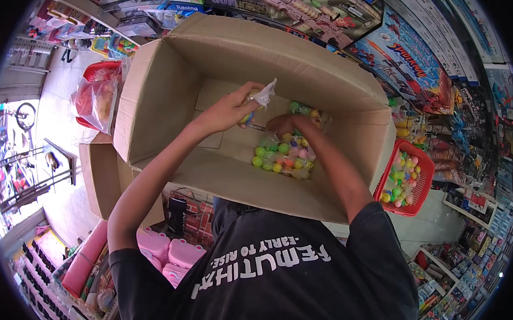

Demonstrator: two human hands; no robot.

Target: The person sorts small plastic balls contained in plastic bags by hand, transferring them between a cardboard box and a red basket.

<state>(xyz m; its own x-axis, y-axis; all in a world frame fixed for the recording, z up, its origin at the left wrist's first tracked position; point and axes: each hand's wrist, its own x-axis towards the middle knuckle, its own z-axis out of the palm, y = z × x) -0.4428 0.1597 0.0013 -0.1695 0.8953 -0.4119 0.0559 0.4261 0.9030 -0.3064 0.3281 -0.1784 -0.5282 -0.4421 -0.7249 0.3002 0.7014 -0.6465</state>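
Note:
A deep cardboard box [301, 187] stands open in front of me, with both hands reaching inside. My left hand [233, 106] is closed round a small clear plastic bag [264, 96] whose twisted top sticks up above the fingers. Some yellow and blue shows through it below the hand. Close by on the right, my right hand [283, 124] is low in the box with its fingers curled; what they hold, if anything, is hidden. Beneath and beside it lie clear bags of small coloured balls [284, 152], mostly green, yellow and pink, against the box's right side.
On the right stands a red basket [421, 193] of similar coloured balls. Another red basket [94, 70] with a plastic bag [96, 104] is at the left. A second open carton [98, 176] sits below it. Boxed toys [407, 52] line the far shelves, and pink cases [175, 256] are near my body.

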